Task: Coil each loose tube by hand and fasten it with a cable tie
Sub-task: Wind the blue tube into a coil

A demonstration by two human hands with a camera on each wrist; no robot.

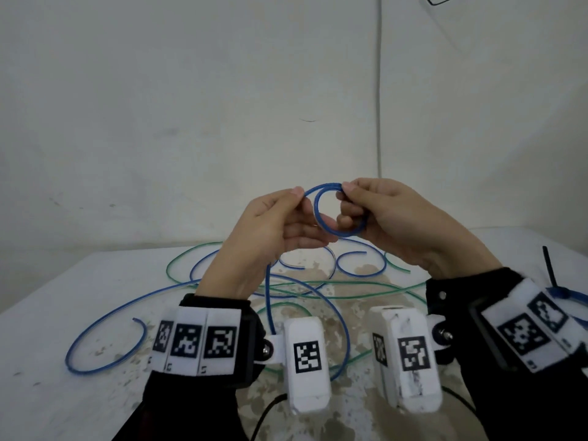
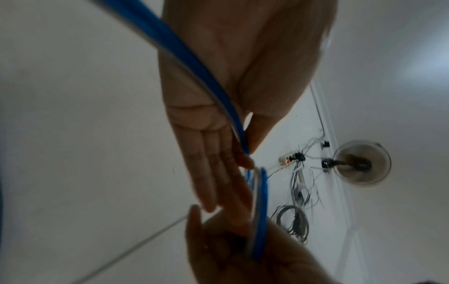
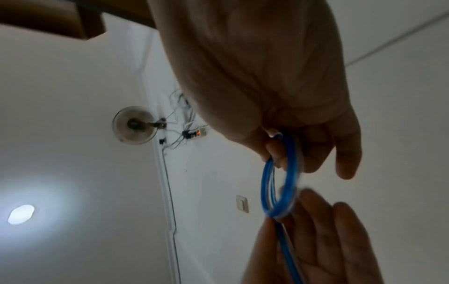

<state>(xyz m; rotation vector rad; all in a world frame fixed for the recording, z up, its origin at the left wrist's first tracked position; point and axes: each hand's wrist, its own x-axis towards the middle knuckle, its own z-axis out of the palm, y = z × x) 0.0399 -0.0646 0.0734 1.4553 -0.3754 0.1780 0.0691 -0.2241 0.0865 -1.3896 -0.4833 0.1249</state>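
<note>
Both hands are raised above the table, holding one blue tube (image 1: 315,209) wound into a small coil. My right hand (image 1: 345,196) grips the coil's right side, thumb on top and fingers curled through it; in the right wrist view the coil (image 3: 266,189) hangs from those fingers (image 3: 274,153). My left hand (image 1: 297,198) pinches the tube between thumb and forefinger at the coil's left. In the left wrist view the tube (image 2: 187,59) crosses the palm to that pinch. The tube's tail (image 1: 269,300) hangs down to the table.
Several loose blue tubes (image 1: 95,346) and green tubes (image 1: 178,259) lie tangled across the stained white table (image 1: 47,393). A black cable tie (image 1: 550,265) and a blue cable tie (image 1: 569,294) lie by the right edge. A white wall stands close behind.
</note>
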